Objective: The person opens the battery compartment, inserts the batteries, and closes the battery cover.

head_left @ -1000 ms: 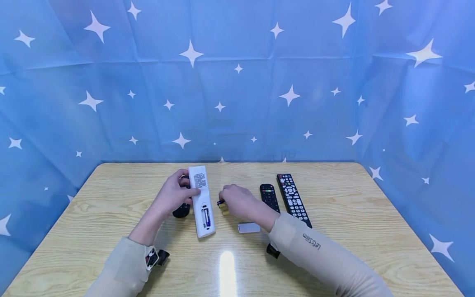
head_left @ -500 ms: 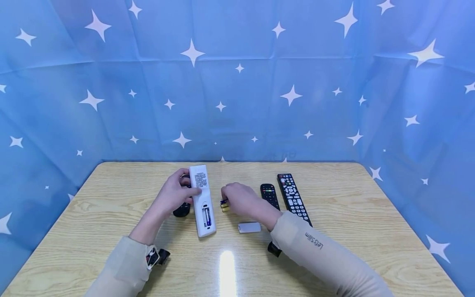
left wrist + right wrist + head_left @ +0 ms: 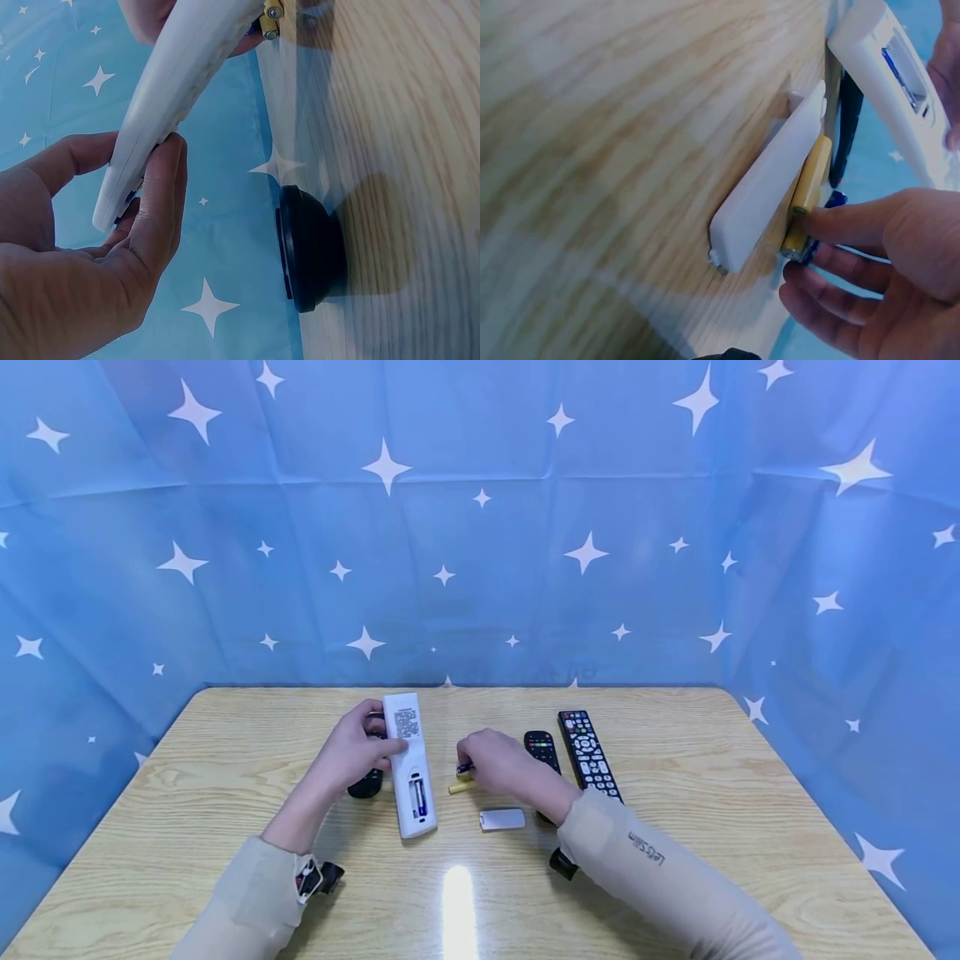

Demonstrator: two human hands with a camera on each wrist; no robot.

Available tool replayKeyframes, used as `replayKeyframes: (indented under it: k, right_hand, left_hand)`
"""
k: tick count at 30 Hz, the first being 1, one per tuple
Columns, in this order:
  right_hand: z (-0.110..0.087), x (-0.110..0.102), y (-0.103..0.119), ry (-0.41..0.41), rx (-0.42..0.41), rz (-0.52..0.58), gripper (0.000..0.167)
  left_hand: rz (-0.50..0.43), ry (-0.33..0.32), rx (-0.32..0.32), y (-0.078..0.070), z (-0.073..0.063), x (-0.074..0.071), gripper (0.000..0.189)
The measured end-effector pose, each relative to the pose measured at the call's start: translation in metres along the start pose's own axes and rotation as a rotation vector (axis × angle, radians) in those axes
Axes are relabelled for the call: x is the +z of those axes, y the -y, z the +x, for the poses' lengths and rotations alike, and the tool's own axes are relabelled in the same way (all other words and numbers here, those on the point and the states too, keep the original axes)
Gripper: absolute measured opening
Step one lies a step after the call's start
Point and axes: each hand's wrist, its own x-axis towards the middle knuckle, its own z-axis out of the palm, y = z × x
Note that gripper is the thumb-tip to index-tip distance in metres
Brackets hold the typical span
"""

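My left hand (image 3: 358, 747) grips a white remote control (image 3: 405, 718), its back turned to the head camera. Its battery compartment is uncovered, and one blue battery (image 3: 420, 797) lies inside. My right hand (image 3: 498, 764) is bent down at the table, holding another blue battery (image 3: 465, 768) in its fingers. Yellow batteries (image 3: 462, 787) lie right beside that one; in the right wrist view my thumb (image 3: 847, 223) overlaps a yellow battery (image 3: 810, 180). Toward me from them lies the white battery cover (image 3: 502, 819).
A black remote (image 3: 365, 785) lies partly hidden behind my left hand. Two more black remotes, a shorter one (image 3: 542, 747) and a longer one (image 3: 588, 747), lie right of my right hand, partly under the forearm. A blue star-patterned curtain (image 3: 480, 568) hangs behind the wooden table (image 3: 187, 793).
My right hand has shifted a little to the right, and the blue battery at its fingers has moved with it. My left hand and the white remote have stayed nearly still.
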Motion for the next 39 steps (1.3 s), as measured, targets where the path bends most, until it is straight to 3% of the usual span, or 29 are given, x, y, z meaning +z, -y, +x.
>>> replayKeyframes:
  k: [15,29,39]
  right_hand:
    - [-0.008,0.0,-0.008,-0.089,-0.062,0.019,0.007]
    - [-0.017,-0.006,-0.006,-0.202,-0.183,0.19,0.014]
    - [-0.026,-0.011,-0.003,-0.236,-0.159,0.311,0.027]
  left_hand:
    - [0.008,-0.001,0.006,-0.002,-0.001,0.002,0.052]
    - [-0.034,-0.006,-0.008,-0.004,0.001,0.004,0.051]
    - [-0.062,-0.001,0.002,-0.004,0.003,0.007,0.051]
